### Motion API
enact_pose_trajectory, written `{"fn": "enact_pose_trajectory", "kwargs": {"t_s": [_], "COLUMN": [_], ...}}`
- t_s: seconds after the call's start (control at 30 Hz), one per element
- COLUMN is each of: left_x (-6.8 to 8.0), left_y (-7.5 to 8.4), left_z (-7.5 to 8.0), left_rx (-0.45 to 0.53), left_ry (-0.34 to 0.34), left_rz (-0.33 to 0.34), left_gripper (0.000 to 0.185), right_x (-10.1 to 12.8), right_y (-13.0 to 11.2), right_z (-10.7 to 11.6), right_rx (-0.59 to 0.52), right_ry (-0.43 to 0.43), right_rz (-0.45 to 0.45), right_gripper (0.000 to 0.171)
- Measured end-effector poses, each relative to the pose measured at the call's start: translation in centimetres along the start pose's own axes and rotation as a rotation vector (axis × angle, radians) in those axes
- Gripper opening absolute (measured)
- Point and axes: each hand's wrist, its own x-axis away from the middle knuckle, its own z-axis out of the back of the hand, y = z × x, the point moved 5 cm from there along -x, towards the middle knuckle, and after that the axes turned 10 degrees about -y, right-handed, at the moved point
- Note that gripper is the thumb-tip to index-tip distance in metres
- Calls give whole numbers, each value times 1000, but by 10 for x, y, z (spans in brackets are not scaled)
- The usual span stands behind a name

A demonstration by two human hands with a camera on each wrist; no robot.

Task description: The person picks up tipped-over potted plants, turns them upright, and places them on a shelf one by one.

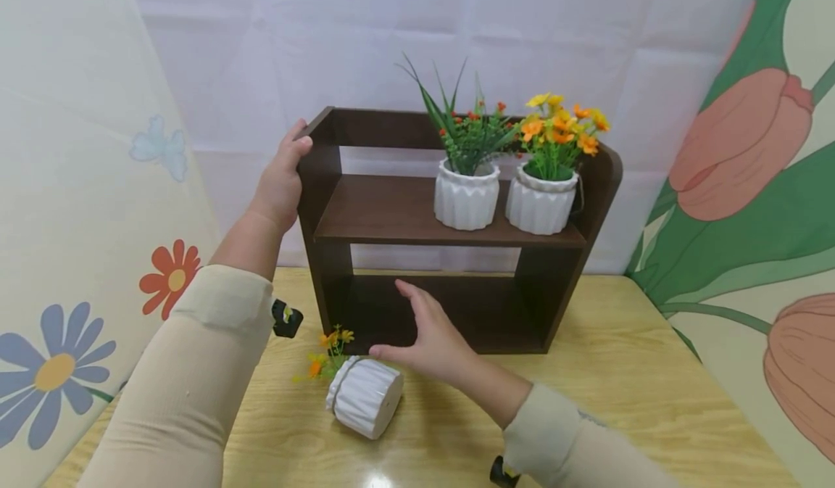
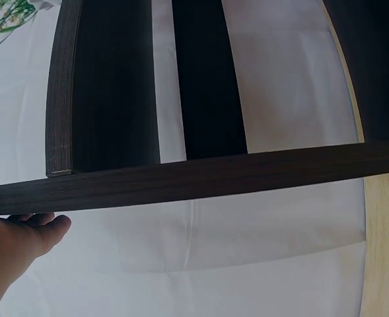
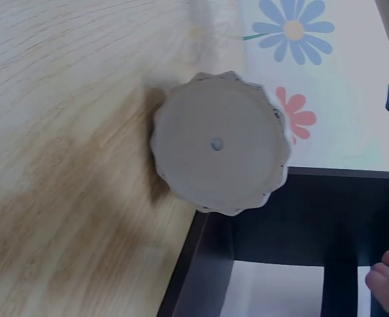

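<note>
My left hand (image 1: 279, 183) rests against the outer side of a dark brown wooden shelf (image 1: 417, 241), near its top left. In the left wrist view, the fingers (image 2: 52, 231) lie right at the side board. The right hand (image 1: 430, 336) is held in front of the lower shelf, thumb and fingers spread apart. Just left of it, a white fluted pot (image 1: 365, 395) with small orange flowers (image 1: 333, 350) lies tipped on its side on the table. Its scalloped base (image 3: 217, 142), with a small hole in the middle, faces the right wrist camera.
On the upper shelf board stand two white pots, one with grassy leaves and red blooms (image 1: 466, 194), the other with yellow-orange flowers (image 1: 541, 198). The shelf sits on a light wooden table (image 1: 652, 372). Behind hangs a white cloth (image 1: 391, 31), with flower-patterned sheets (image 1: 750, 147) at either side.
</note>
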Motion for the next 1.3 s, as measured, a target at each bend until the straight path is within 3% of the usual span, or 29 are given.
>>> {"fn": "enact_pose_trajectory", "kwargs": {"t_s": [0.47,0.97,1.3], "left_x": [-1,-1,0], "left_y": [0,0,1], "left_z": [0,-1,-1], "left_rx": [-15,-18,-3], "left_ry": [3,2,0], "left_rz": [7,11,4], "left_gripper": [58,58,59], "right_x": [-13,-23,-24], "right_y": [9,13,14], "right_z": [-31,-55,-70], "right_rx": [156,237,299], "right_ry": [-179,-296,-323], "right_rz": [-9,-32,-36], "right_gripper": [105,106,106]}}
